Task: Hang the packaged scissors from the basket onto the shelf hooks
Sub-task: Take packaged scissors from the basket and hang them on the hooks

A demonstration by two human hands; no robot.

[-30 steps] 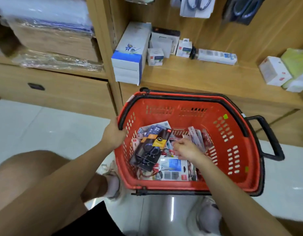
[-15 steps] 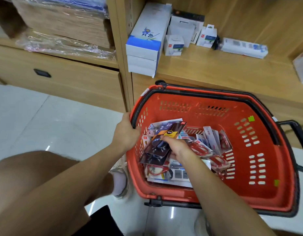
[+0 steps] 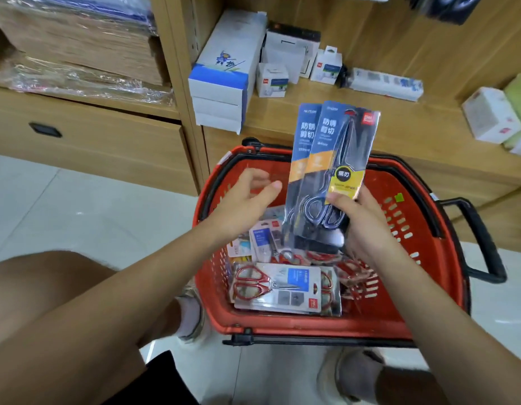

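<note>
Wooden shelf (image 3: 311,124) across top, red basket (image 3: 297,323) on tile (image 3: 78,200) below. Right hand (image 3: 361,226) grips two overlapped scissor packs (image 3: 335,159) at handle end, centre frame above basket; long axis near vertical, blades pointing up. Left hand (image 3: 247,200) open, just left of packs, not touching.

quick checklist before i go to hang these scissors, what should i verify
1. Grip: ok, right hand pinches the scissors packs at their handle end.
2. Single pack: not ok, two packs overlap in that grip.
3. Left hand free to help: ok, open and holding nothing.
4. Packs out of the basket: ok, held up over it.
5. Hang holes at the packs' top: cannot tell, too blurred.
6. Free hook: cannot tell, no hook in view.
</note>
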